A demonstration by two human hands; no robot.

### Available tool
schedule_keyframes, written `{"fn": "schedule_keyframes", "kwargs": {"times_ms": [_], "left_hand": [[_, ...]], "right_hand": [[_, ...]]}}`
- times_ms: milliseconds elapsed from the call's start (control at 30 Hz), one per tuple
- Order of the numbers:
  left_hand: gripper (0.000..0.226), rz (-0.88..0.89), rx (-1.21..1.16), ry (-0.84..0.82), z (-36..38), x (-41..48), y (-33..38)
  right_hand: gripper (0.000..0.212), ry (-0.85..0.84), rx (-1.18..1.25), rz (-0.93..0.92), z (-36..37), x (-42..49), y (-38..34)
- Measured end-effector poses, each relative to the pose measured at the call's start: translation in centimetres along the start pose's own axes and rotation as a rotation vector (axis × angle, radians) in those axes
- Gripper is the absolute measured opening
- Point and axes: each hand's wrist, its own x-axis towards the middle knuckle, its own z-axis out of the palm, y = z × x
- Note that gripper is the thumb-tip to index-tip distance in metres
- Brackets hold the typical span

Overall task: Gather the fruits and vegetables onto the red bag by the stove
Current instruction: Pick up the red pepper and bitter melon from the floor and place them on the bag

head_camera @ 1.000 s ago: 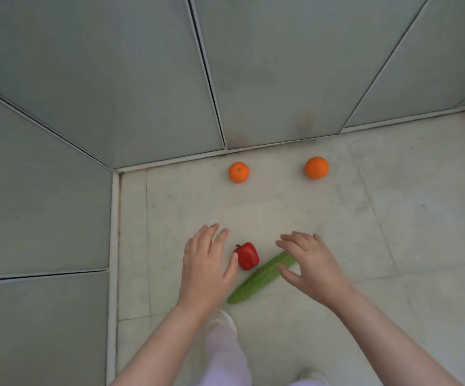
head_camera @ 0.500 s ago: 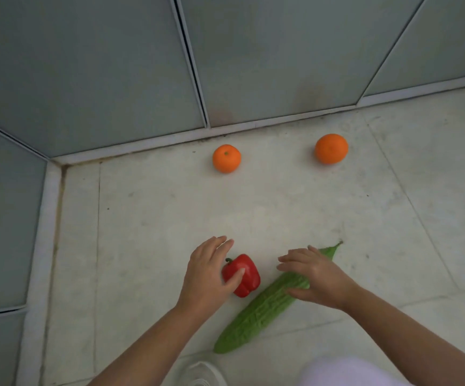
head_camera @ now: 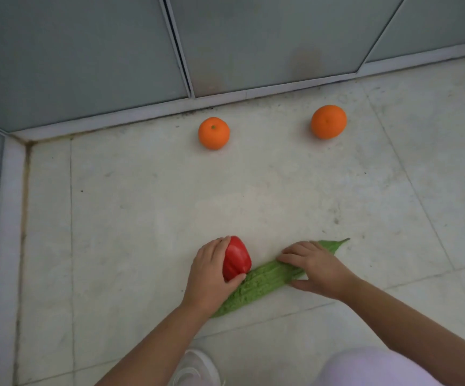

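A red bell pepper (head_camera: 236, 259) rests on the pale tiled floor, and my left hand (head_camera: 209, 274) is wrapped around its left side. Beside it lies a long bumpy green gourd (head_camera: 264, 277), slanting from lower left to upper right. My right hand (head_camera: 313, 266) closes over its upper half, fingers on top and thumb underneath. Two oranges sit farther off near the wall: one (head_camera: 214, 133) at centre and another (head_camera: 328, 122) to the right. No red bag or stove is in view.
Grey wall panels (head_camera: 86, 51) with a white baseboard (head_camera: 147, 112) close off the far side and the left. My white shoe (head_camera: 195, 369) and light trouser knee (head_camera: 370, 369) are at the bottom edge.
The camera has come lower and closer to the floor. My left hand has closed on the pepper, and my right hand has settled onto the gourd.
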Motion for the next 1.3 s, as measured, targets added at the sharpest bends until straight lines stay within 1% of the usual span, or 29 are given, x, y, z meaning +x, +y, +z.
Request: {"fn": "schedule_keyframes", "kwargs": {"times_ms": [133,300,500,633,767,900,1133,1300], "left_hand": [[0.080,-0.030,-0.034,0.015,0.5,0.2,0.4],[0.086,-0.051,-0.026,-0.016,0.9,0.4,0.6],[0.083,-0.063,-0.043,0.036,1.3,0.4,0.9],[0.083,-0.100,-0.124,0.072,1.0,0.4,0.7],[0.084,-0.153,-0.251,0.134,-0.1,0.1,1.1],[0.080,-0.180,-0.419,0.239,-2.2,-0.1,1.9],[0.077,-0.140,-0.620,0.457,-8.5,-0.7,3.7],[0.078,-0.058,-0.637,0.558,-13.7,-0.8,6.0]], "right_hand": [[0.058,0.001,0.025,0.032,0.9,-0.6,-0.2],[0.059,0.040,0.011,0.026,1.3,-0.6,-0.2],[0.056,0.008,0.084,0.061,1.3,-0.8,-0.1],[0.054,-0.036,0.133,0.112,0.9,-0.6,-0.4],[0.053,-0.069,0.160,0.123,-0.3,-0.5,-0.3],[0.051,0.006,0.172,0.124,-3.0,0.2,0.1],[0.050,0.191,0.153,0.141,-9.0,1.8,-0.9],[0.048,0.315,0.222,0.195,-13.6,2.7,-3.0]]}}
